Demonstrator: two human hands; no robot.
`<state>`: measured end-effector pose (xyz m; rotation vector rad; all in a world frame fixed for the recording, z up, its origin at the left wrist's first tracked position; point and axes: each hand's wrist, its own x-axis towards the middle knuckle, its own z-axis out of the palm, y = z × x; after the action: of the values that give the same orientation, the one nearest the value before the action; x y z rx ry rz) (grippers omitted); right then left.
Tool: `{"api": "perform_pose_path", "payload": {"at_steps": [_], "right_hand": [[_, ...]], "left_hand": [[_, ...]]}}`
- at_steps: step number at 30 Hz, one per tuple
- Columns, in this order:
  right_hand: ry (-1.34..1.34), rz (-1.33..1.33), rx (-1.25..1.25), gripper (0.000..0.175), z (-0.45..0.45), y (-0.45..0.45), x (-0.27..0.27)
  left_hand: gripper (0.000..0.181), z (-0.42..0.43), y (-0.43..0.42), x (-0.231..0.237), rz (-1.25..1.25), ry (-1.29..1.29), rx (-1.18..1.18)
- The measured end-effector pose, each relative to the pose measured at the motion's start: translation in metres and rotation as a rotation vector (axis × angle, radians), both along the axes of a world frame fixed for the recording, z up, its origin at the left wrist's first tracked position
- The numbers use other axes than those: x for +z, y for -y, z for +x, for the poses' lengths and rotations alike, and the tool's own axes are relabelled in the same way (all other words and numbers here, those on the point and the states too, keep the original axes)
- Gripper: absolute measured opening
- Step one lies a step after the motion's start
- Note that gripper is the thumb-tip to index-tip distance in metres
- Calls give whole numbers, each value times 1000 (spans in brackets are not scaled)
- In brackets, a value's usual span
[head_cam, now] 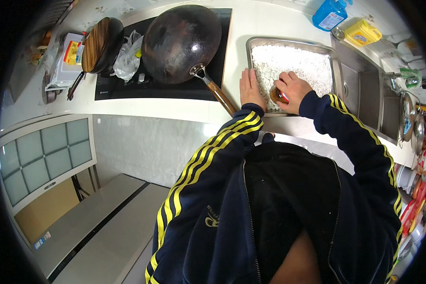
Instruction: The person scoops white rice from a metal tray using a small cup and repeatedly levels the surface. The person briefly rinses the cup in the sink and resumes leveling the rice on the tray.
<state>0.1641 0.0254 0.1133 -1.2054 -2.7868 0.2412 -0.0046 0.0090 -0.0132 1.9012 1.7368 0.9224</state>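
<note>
A rectangular stainless steel tray (337, 76) lies on the counter, filled with a layer of small white crumbly pieces (291, 58). My left hand (251, 88) is laid with straight fingers along the tray's left rim, near the front corner, and grips nothing. In my right hand (295, 89) is a round brown object (276, 95) with a red and white part, held low over the front of the white pieces. My fingers cover much of it, so its exact kind is unclear. I cannot tell how firmly it touches the pieces beneath.
Left of the tray, a dark wok (183, 42) rests on the black cooktop (110, 87), its wooden handle (222, 97) reaching toward my left wrist. A plastic bag (127, 58) and a pan (110, 46) stand farther left. To the right are a sink (367, 85), blue bottle (329, 16) and yellow container (362, 33).
</note>
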Motion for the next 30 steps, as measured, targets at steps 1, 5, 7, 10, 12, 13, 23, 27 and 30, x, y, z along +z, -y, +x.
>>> {"api": "perform_pose_path", "payload": {"at_steps": [1,5,7,10,12,13,23,27,30], "right_hand": [[13,-8,6,42,-2,-2,-1],[78,-42,14,44,-6,-7,-5],[66,-58,10,45,-5,-5,-6],[100,-80,-70,46,-8,-6,-9],[147,-54,-84,46,-16,-7,-10],[180,-67,-130,44,-26,-3,-10],[-238,-131,-532,49,39,-25,-36],[-184,-40,-276,47,29,-15,-5],[-14,-56,-118,46,11,-3,1]], "left_hand": [[98,0,0,0,-6,0,2],[95,-1,3,0,-40,33,6],[94,-1,0,0,-47,40,-1],[92,-1,4,-2,-55,31,-5],[91,-2,1,-3,-21,50,-8],[91,-2,0,-2,-24,49,-2],[81,-2,0,2,-47,15,-4],[79,-2,1,-2,-61,13,3],[77,-1,0,-1,-41,20,16]]}}
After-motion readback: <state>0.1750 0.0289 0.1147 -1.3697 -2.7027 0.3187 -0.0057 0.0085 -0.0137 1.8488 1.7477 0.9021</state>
